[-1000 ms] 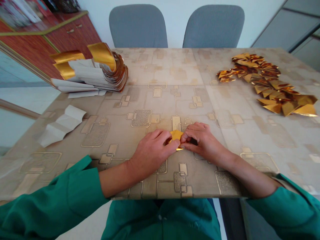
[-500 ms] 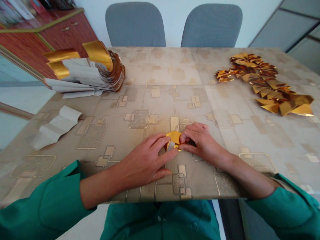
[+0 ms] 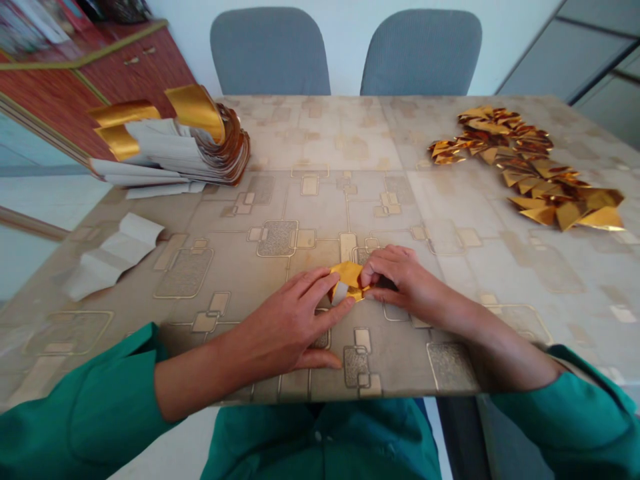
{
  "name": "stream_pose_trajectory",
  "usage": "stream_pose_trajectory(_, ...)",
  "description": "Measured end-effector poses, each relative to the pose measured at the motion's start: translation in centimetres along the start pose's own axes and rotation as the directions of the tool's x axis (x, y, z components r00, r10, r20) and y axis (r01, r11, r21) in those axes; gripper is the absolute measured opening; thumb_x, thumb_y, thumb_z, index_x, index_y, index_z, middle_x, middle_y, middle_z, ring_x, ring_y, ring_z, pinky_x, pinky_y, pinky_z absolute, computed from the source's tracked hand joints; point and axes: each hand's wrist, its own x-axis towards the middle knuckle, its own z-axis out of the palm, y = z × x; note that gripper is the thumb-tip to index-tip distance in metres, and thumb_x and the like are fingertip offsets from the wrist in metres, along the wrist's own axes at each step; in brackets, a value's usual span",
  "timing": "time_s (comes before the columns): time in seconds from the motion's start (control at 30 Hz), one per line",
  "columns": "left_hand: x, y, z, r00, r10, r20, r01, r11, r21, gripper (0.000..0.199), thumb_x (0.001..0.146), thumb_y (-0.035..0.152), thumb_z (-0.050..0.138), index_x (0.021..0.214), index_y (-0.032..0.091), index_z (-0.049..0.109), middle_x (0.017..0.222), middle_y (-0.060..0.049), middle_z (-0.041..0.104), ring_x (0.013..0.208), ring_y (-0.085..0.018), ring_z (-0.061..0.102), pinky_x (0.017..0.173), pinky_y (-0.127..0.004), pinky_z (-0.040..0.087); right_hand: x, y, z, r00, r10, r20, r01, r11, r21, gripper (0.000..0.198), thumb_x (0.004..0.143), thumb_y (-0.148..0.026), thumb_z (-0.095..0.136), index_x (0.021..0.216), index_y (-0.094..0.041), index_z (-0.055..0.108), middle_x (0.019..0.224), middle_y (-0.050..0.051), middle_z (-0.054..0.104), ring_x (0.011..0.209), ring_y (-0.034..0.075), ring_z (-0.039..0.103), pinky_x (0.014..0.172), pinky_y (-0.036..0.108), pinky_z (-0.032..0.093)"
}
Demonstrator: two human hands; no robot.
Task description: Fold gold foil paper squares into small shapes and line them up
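Observation:
Between my hands, low over the table near its front edge, is a small piece of folded gold paper [image 3: 349,275] with a pale grey-white underside showing at its lower left. My left hand [image 3: 300,320] has its fingertips closed on the paper's left side, while the thumb sticks out apart from it. On the right side, my right hand [image 3: 393,277] pinches the paper between curled fingers and thumb. Those fingers cover the paper's right end.
A thick stack of gold and white paper sheets [image 3: 170,150] stands at the back left. Nearer lies one creased pale sheet [image 3: 117,253]. Folded gold paper pieces [image 3: 530,167] form a chain-like heap at the right. Two grey chairs [image 3: 270,53] stand behind the patterned table [image 3: 320,207].
Both hands remain on the gold paper with only slight shifts. My left thumb has dropped slightly lower, and the pale flap at the paper's left has tilted a little.

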Motion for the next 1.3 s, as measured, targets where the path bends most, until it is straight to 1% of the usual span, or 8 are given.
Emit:
stream_pose_trajectory(0.23, 0.3, 0.8, -0.2, 0.999, -0.029, 0.017, 0.029, 0.999, 0.018, 0.090, 0.077, 0.071, 0.066, 0.141, 0.011, 0.047, 0.143, -0.029, 0.044, 0.136, -0.044, 0.041, 0.107, -0.058, 0.041, 0.0, -1.2, 1.4, 0.987, 0.114, -0.115, -0.123, 0.990, -0.073, 0.014, 0.087, -0.027, 0.068, 0.084, -0.021, 0.056, 0.087, 0.000, 0.059, 0.086, 0.019, 0.048, 0.083, 0.034, 0.029)
stream_pose_trajectory(0.37, 0.0, 0.7, -0.3, 0.999, -0.021, 0.025, 0.020, 1.000, 0.013, 0.091, 0.077, 0.071, 0.066, 0.142, 0.010, 0.046, 0.146, -0.032, 0.041, 0.138, -0.045, 0.039, 0.106, -0.059, 0.042, -0.2, -0.8, 1.1, 0.995, 0.085, -0.061, -0.089, 0.994, -0.070, 0.011, 0.090, -0.027, 0.066, 0.090, -0.022, 0.056, 0.092, 0.001, 0.059, 0.090, 0.020, 0.049, 0.085, 0.035, 0.030)
stream_pose_trajectory(0.67, -0.9, 0.2, -0.4, 1.000, -0.013, 0.015, 0.014, 0.999, -0.049, 0.088, 0.079, 0.068, 0.068, 0.144, 0.014, 0.046, 0.153, -0.027, 0.036, 0.143, -0.041, 0.034, 0.111, -0.056, 0.039, -0.4, 1.0, -0.3, 0.998, -0.050, 0.041, 0.049, 0.998, 0.027, 0.003, 0.094, -0.019, 0.056, 0.094, -0.022, 0.057, 0.096, 0.002, 0.063, 0.093, 0.018, 0.053, 0.088, 0.034, 0.036)
stream_pose_trajectory(0.83, -0.3, -0.3, -0.6, 1.000, 0.019, -0.001, -0.019, 1.000, 0.019, 0.070, 0.083, 0.061, 0.068, 0.134, 0.015, 0.054, 0.143, -0.026, 0.050, 0.136, -0.039, 0.045, 0.106, -0.054, 0.044, 0.0, 0.4, -1.3, 0.997, -0.076, -0.006, 0.076, 0.996, 0.052, 0.001, 0.093, -0.021, 0.061, 0.092, -0.021, 0.062, 0.088, 0.001, 0.066, 0.088, 0.017, 0.057, 0.086, 0.033, 0.038)
stream_pose_trajectory(0.97, 1.0, -0.9, -1.0, 0.998, 0.055, -0.027, -0.052, 0.991, 0.122, 0.041, 0.088, 0.040, 0.071, 0.122, 0.019, 0.063, 0.133, -0.020, 0.059, 0.127, -0.035, 0.054, 0.102, -0.052, 0.047, 0.1, -0.1, -1.7, 0.994, -0.108, -0.030, 0.107, 0.994, -0.026, 0.008, 0.095, -0.023, 0.059, 0.099, -0.021, 0.066, 0.095, 0.004, 0.065, 0.092, 0.018, 0.056, 0.086, 0.034, 0.037)
stream_pose_trajectory(1.1, 2.4, -0.9, -1.7, 0.988, 0.138, -0.068, -0.121, 0.970, 0.212, 0.014, 0.095, 0.022, 0.059, 0.104, 0.017, 0.069, 0.131, -0.014, 0.060, 0.123, -0.030, 0.054, 0.102, -0.046, 0.045, -0.1, -0.1, -1.1, 0.991, -0.129, -0.017, 0.126, 0.986, -0.111, 0.014, 0.097, -0.029, 0.056, 0.101, -0.023, 0.068, 0.096, 0.005, 0.062, 0.095, 0.019, 0.054, 0.087, 0.035, 0.037)
stream_pose_trajectory(1.2, 3.4, -0.7, -1.9, 0.985, 0.155, -0.079, -0.131, 0.960, 0.247, 0.017, 0.098, 0.017, 0.052, 0.098, 0.015, 0.069, 0.108, -0.009, 0.065, 0.099, -0.022, 0.058, 0.085, -0.035, 0.048, -0.1, 0.0, -0.7, 0.991, -0.135, -0.007, 0.134, 0.984, -0.122, 0.014, 0.097, -0.028, 0.056, 0.102, -0.021, 0.067, 0.094, 0.005, 0.061, 0.094, 0.018, 0.055, 0.086, 0.034, 0.037)
stream_pose_trajectory(1.3, 4.1, -0.5, -1.7, 0.984, 0.157, -0.085, -0.127, 0.950, 0.287, 0.016, 0.098, 0.016, 0.053, 0.091, 0.015, 0.068, 0.089, -0.005, 0.063, 0.083, -0.019, 0.055, 0.068, -0.032, 0.041, -0.1, 0.1, -0.5, 0.991, -0.135, -0.009, 0.133, 0.982, -0.137, 0.013, 0.096, -0.027, 0.057, 0.103, -0.020, 0.066, 0.093, 0.005, 0.060, 0.092, 0.018, 0.054, 0.084, 0.033, 0.038)
